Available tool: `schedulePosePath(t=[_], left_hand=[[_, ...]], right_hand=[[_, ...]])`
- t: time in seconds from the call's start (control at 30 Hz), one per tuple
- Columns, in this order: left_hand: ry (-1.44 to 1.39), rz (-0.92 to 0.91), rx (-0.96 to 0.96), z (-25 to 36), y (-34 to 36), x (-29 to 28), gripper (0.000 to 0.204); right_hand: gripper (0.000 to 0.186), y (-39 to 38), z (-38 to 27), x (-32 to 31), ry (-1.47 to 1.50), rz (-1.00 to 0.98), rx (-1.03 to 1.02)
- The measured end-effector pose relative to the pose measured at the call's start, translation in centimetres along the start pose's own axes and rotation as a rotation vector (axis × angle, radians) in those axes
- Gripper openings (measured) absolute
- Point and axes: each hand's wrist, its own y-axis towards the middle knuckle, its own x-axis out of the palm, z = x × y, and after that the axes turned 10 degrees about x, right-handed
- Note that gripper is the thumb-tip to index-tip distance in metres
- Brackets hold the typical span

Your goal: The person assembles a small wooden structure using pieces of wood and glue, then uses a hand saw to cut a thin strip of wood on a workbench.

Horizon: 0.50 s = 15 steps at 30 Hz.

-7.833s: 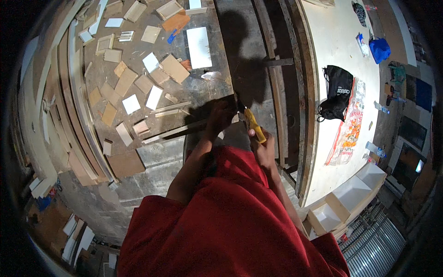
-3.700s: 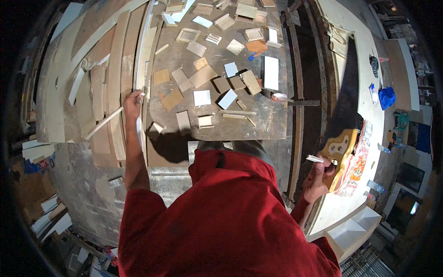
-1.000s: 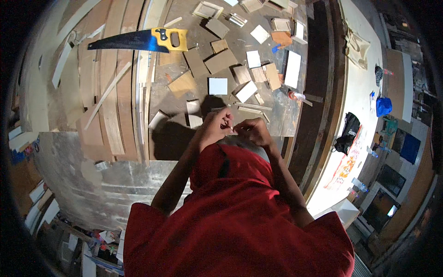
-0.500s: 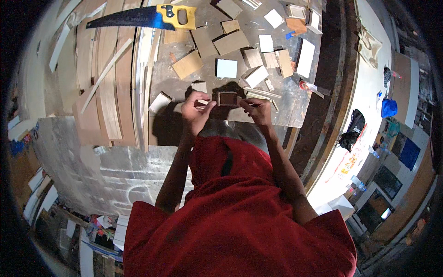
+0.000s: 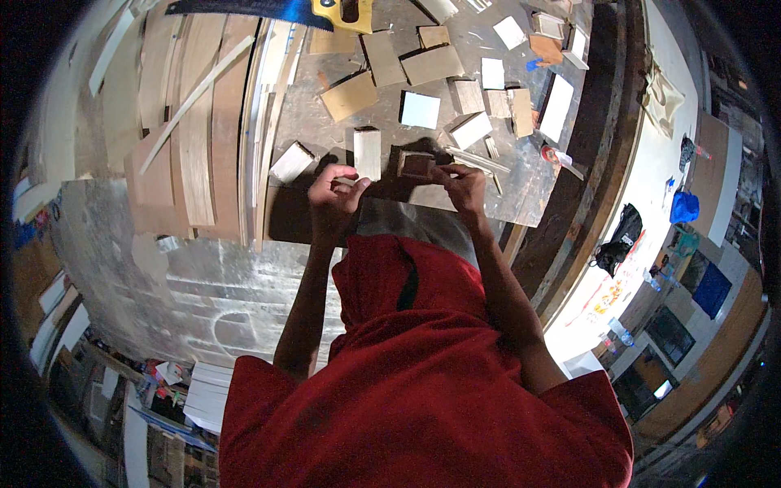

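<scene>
A small brown wooden frame-like box [image 5: 416,165], dark inside, sits in shadow near the front edge of the worktable. At its right side, my right hand [image 5: 465,191] has thumb and fingers closed on the edge. To the left of the box, my left hand [image 5: 333,195] is held with thumb and fingers apart, and nothing shows between them. Just beyond its fingertips lies a pale rectangular wood block [image 5: 367,153]. Another pale block [image 5: 291,163] lies to the left of that hand. Thin wood strips [image 5: 478,159] rest beyond my right fingers.
Several wood blocks and flat pieces [image 5: 350,96] are scattered over the worktable [image 5: 325,130]. A handsaw [image 5: 268,10] with a yellow handle lies at the far left, across long boards [image 5: 191,122]. A red-and-white roundish item [image 5: 551,154] sits by the right edge.
My left hand has moved left, away from the small box, uncovering more of the pale block. My right hand stays at the box. The whole view has shifted slightly.
</scene>
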Motion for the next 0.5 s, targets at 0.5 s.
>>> schedulePosePath(t=[0.5], left_hand=[[-0.027, 0.013, -0.003, 0.2, -0.4, -0.1, 0.026]], right_hand=[[0.023, 0.7, 1.5, 1.5, -0.112, 0.165, -0.108]])
